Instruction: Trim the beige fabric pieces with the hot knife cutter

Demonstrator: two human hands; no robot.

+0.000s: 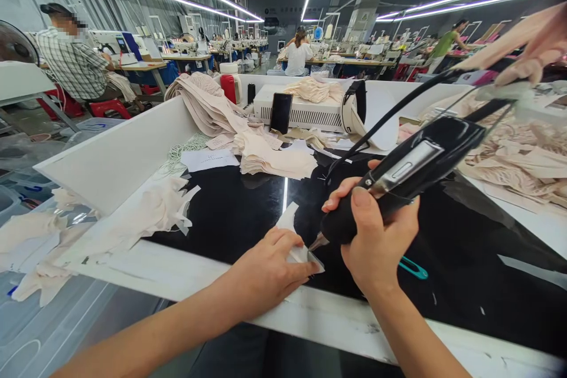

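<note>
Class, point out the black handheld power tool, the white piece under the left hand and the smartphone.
Black handheld power tool [405,170]: head view, silver plate on its body.
White piece [288,220]: head view, its end beyond the fingers.
Smartphone [280,112]: head view, middle of its dark front.

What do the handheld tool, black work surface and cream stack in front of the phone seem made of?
Handheld tool: probably glossy black plastic, given its highlights, with a shiny silvery plate, likely metal.
Black work surface: glossy, showing a reflected bright streak; glass or polished plastic, can't tell.
Cream stack: likely matte fabric, judging by its soft, thin layers.
</note>
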